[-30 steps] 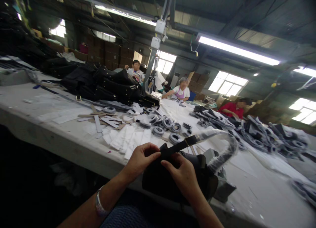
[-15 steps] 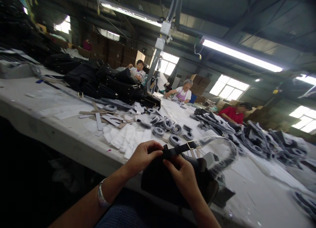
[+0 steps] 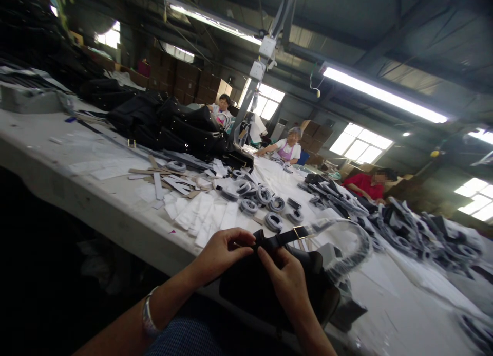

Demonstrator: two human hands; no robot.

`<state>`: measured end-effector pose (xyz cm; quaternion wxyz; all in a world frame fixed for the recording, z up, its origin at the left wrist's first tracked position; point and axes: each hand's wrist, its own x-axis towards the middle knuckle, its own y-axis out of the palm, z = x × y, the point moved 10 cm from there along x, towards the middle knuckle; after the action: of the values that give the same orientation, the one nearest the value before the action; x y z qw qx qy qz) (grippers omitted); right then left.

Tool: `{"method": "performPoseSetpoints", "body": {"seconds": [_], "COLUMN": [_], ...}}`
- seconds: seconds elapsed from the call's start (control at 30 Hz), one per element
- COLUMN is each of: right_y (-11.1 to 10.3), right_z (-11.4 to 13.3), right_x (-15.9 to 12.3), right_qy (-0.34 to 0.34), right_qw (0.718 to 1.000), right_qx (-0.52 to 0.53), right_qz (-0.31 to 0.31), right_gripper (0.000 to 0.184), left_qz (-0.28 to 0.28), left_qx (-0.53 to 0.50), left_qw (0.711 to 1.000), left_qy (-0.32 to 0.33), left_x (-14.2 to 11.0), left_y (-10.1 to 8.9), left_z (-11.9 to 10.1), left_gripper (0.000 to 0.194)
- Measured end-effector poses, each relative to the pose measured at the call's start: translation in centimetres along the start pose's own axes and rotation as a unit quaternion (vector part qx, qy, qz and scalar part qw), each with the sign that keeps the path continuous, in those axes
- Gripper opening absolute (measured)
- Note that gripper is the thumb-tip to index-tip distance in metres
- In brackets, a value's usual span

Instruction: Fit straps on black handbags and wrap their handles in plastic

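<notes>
A black handbag (image 3: 246, 289) rests at the near table edge in front of me. Its strap (image 3: 287, 238) carries a gold buckle (image 3: 298, 232), and beyond that the handle (image 3: 364, 238) arches over, wrapped in clear plastic. At the bag's upper left end, my left hand (image 3: 223, 253) pinches the strap end between thumb and fingers. Close against it, my right hand (image 3: 287, 279) grips the same strap end, thumb on top and fingers curled behind. What lies exactly between the fingertips is hard to make out in the dark. A grey block-like object (image 3: 348, 307) sits under the bag's right side.
Coiled grey straps (image 3: 273, 222), white paper strips (image 3: 198, 212) and thin board strips (image 3: 157, 186) lie beyond the bag. Black bags (image 3: 169, 125) are heaped at the far left, wrapped straps (image 3: 412, 227) at right. Several co-workers, one in red (image 3: 364, 186), sit across the table (image 3: 115, 212).
The view has shifted slightly, so the scene sits a little further right and lower. Both hands stay at the strap end, the right thumb slightly closer to the left fingertips.
</notes>
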<state>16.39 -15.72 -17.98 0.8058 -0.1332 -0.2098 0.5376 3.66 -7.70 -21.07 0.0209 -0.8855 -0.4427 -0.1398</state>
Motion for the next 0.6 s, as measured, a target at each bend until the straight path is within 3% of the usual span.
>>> {"method": "performPoseSetpoints", "body": {"seconds": [0.3, 0.6], "right_y": [0.1, 0.0], "right_z": [-0.5, -0.2], "right_x": [0.0, 0.2], "right_qy": [0.017, -0.005], "right_qw": [1.000, 1.000], "right_qx": [0.004, -0.013], "right_qz": [0.019, 0.021], "right_gripper": [0.036, 0.028], "left_qz": [0.027, 0.071], "left_qx": [0.066, -0.053], "left_qw": [0.997, 0.996], "left_qy": [0.017, -0.021], "left_x": [0.1, 0.8], "left_y": [-0.2, 0.2], "left_z": [-1.5, -0.2], "left_gripper": [0.021, 0.028]}}
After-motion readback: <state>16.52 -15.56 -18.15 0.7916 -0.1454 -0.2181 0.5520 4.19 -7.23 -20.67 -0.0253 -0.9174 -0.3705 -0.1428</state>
